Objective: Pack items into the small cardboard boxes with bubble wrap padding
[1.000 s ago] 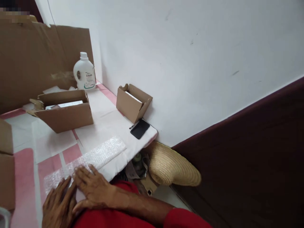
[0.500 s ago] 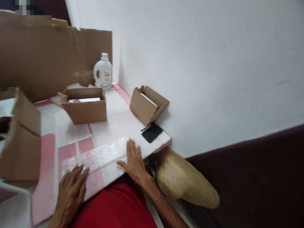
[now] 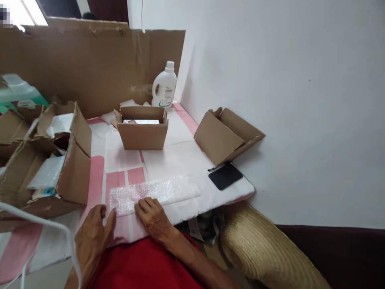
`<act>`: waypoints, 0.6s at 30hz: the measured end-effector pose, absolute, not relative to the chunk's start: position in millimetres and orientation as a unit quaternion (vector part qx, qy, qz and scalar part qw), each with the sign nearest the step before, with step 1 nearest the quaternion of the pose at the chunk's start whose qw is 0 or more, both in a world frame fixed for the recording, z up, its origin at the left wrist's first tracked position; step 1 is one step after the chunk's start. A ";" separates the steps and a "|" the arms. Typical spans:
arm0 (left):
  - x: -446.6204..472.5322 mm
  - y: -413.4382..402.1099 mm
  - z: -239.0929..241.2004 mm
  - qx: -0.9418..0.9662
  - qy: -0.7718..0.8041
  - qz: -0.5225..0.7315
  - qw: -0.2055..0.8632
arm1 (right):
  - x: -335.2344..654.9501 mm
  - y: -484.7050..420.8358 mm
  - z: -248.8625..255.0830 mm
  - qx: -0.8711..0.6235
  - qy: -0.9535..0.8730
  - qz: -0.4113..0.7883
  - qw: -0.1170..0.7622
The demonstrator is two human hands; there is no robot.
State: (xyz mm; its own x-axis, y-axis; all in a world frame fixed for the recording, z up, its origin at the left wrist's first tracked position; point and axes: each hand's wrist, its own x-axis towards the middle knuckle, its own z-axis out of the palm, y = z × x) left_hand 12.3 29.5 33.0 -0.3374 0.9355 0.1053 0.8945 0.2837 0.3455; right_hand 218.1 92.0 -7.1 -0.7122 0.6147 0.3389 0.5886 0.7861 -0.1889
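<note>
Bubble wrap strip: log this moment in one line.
left hand: flat at end of bubble wrap strip | right hand: fingers on its near edge | strip: flat on table | nothing gripped

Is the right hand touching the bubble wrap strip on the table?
Touching. The head view shows the right hand with its fingers lying flat on the near edge of the bubble wrap, no gap between them.

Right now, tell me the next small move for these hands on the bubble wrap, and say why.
Probably slide the right hand along the bubble wrap toward its far end near the phone. Both hands sit flat at the strip's near end, the left hand at its corner, while the far stretch lies unpressed on the table.
</note>
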 end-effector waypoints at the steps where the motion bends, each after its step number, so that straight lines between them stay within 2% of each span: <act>1: 13.9 30.2 40.5 0.537 0.828 0.131 0.098 | 217.9 90.3 -5.9 -0.329 -0.924 0.030 0.193; 3: 17.3 33.7 51.7 0.499 0.850 0.067 0.155 | 216.1 86.9 -2.4 -0.334 -0.923 0.020 0.187; 5: 18.5 37.7 56.2 0.490 0.848 0.058 0.193 | 213.9 84.2 1.0 -0.333 -0.926 0.013 0.179; 13: 31.4 44.3 54.2 0.463 0.731 0.349 0.361 | 221.2 82.3 -0.3 -0.335 -0.918 0.063 0.203; 16: 59.3 57.8 62.0 0.488 0.681 0.364 0.407 | 230.3 79.9 -8.1 -0.317 -0.908 0.100 0.255; 18: 78.2 69.8 64.2 0.530 0.670 0.347 0.387 | 235.8 77.2 -12.7 -0.304 -0.904 0.123 0.275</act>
State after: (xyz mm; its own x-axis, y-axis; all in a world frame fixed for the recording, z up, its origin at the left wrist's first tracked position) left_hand 78.2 69.8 64.2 -0.1387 0.9787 -0.1510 0.4407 0.1976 0.8756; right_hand 235.8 77.2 -12.7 -0.6641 0.6173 0.4218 0.4825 0.7848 -0.3888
